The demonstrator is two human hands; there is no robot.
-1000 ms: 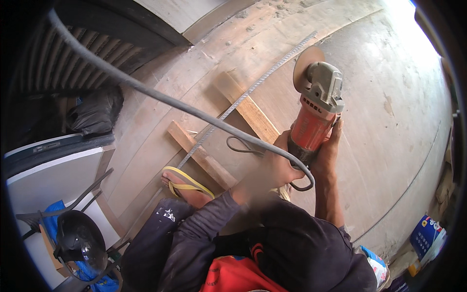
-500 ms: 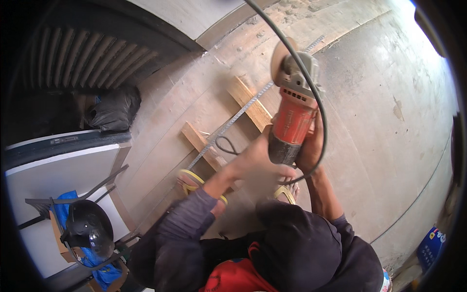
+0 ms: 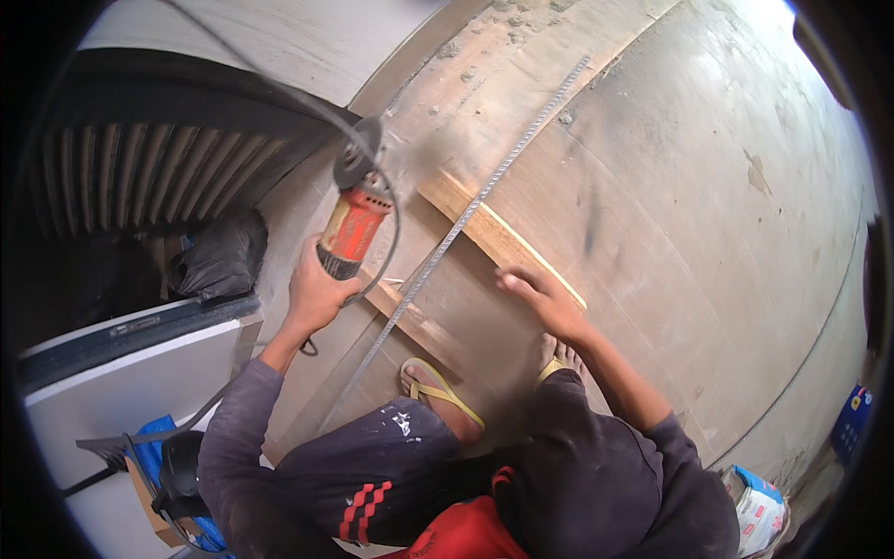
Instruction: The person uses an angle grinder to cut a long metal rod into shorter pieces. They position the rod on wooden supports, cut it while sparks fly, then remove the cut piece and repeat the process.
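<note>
My left hand (image 3: 317,291) is wrapped round the rear body of a red and black angle grinder (image 3: 354,228), its disc end pointing away from me. The black power cord (image 3: 279,88) runs off to the far left and loops beside the tool. A long ribbed steel rebar (image 3: 507,166) lies diagonally across two wooden pieces, the farther plank (image 3: 510,244) and the nearer one (image 3: 414,321). Over the right end of the farther plank is my right hand (image 3: 548,300), empty, its fingers loosely apart and slightly blurred. Whether it touches the wood I cannot tell.
My sandalled feet (image 3: 438,396) are close to the nearer wood. To the left are a black plastic bag (image 3: 222,256), a slatted dark panel (image 3: 140,182), and a metal-framed chair (image 3: 121,447) holding a black item. A printed sack (image 3: 759,512) stands at the lower right.
The grinder has moved left and away from above the rebar, now in my left hand alone. My right hand has let go of it and is lower, near the plank.
</note>
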